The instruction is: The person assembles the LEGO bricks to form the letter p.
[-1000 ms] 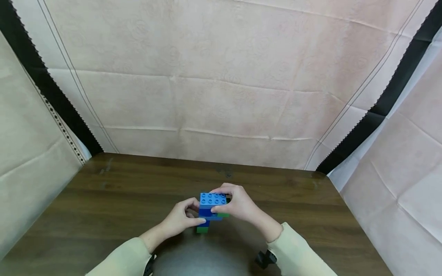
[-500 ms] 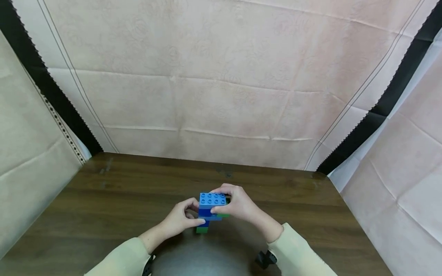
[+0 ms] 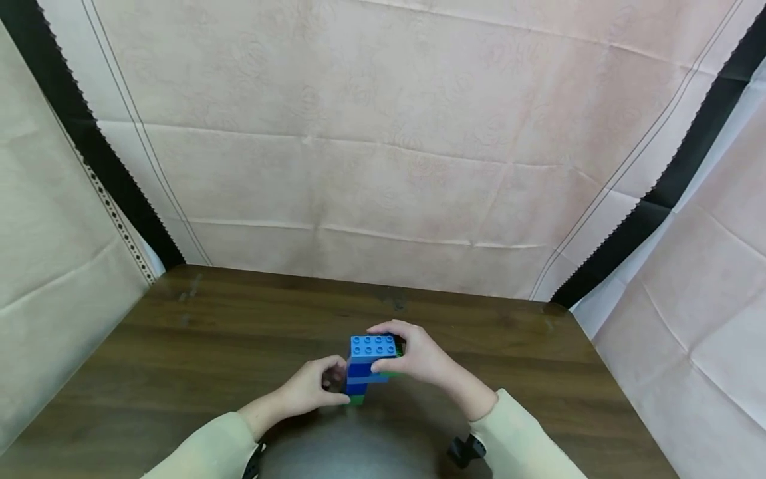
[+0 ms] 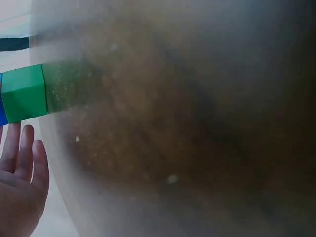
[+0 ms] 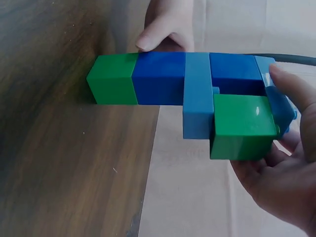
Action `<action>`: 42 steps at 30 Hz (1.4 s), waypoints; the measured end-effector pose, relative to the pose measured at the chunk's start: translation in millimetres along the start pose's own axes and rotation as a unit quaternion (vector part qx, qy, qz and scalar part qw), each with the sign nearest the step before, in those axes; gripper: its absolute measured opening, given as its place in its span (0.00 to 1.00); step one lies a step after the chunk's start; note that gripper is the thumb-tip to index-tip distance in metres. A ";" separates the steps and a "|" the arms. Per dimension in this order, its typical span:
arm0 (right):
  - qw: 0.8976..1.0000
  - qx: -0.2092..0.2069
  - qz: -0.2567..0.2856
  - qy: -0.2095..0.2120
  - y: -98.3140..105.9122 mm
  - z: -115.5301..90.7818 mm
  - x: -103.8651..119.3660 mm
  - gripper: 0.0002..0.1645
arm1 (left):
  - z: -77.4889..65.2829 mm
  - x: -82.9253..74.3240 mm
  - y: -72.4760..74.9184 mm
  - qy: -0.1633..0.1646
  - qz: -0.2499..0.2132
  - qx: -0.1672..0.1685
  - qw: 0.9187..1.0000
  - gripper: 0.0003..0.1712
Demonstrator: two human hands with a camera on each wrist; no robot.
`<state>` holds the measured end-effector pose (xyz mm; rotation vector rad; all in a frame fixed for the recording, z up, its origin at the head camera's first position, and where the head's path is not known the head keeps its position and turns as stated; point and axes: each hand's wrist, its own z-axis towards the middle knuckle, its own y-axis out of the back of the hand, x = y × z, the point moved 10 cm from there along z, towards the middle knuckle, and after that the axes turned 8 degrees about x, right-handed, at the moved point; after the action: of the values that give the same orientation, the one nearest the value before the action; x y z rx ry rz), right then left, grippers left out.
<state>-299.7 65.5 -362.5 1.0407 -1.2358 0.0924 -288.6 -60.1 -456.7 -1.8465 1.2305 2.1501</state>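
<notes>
A tower of blue and green toy building bricks [image 3: 372,346] stands upright over the table, a studded light-blue brick on top. My right hand [image 3: 415,356] grips its upper part, thumb on the near side and fingers behind. My left hand [image 3: 308,389] holds the lower part from the left. In the right wrist view the left thumb [image 5: 157,37] touches near the joint between the bottom green brick [image 5: 114,79] and a dark-blue brick [image 5: 160,78]. Another green brick [image 5: 242,121] sits beneath the top one, offset sideways. The left wrist view shows left fingers [image 4: 24,153] beside the bottom green brick [image 4: 24,94].
The brown wooden table [image 3: 239,319] spreads around the hands. Pale fabric walls [image 3: 359,166] rise behind and on both sides, edged with black strips [image 3: 652,193]. A black wrist mount [image 3: 467,451] hangs by the right sleeve.
My left hand has slid down the tower, its thumb now at the lowest bricks. The right hand keeps its grip. The head view has shifted slightly.
</notes>
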 end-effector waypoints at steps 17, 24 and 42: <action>0.999 -0.041 0.034 0.013 21.2 -14.7 -8.0 0.24 | 0.6 3.5 0.9 -0.009 0.013 0.007 1.000 0.17; 0.998 -0.057 0.030 0.019 32.3 -14.8 4.3 0.25 | 2.2 -5.9 8.4 -0.014 -0.009 0.005 1.000 0.16; 0.990 -0.132 0.054 -0.017 64.3 -12.3 -13.4 0.22 | 0.9 -19.5 6.6 -0.012 -0.057 -0.002 0.998 0.21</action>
<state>-332.7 116.4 -334.3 0.7489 -1.2971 -0.0055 -287.1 -55.6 -436.7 -1.8397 1.0898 2.1089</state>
